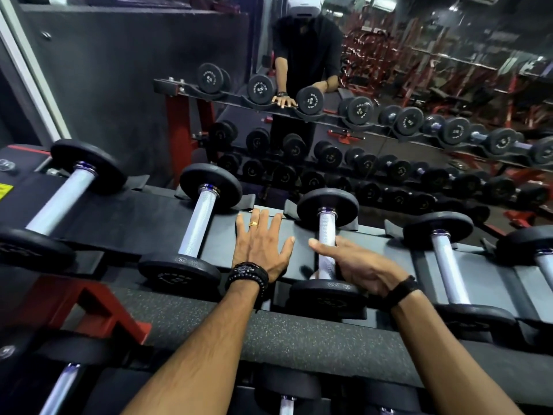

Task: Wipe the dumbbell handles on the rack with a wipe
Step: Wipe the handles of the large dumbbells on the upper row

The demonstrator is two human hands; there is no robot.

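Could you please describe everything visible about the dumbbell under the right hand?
The dumbbell with a silvery knurled metal handle and black round end plates lies in its cradle on the dark grey top shelf of the rack, third from the left. The right hand curls around the handle's near part; something pale, possibly a wipe, shows beneath.

Mirrored dumbbell end caps [309,100]: white arched brand lettering and central number, reversed by mirror, not legible | near dumbbell end plates [179,275]: embossed emblem only, no readable characters | yellow sticker [5,191] on rack's left end: cropped at edge, print too small to read
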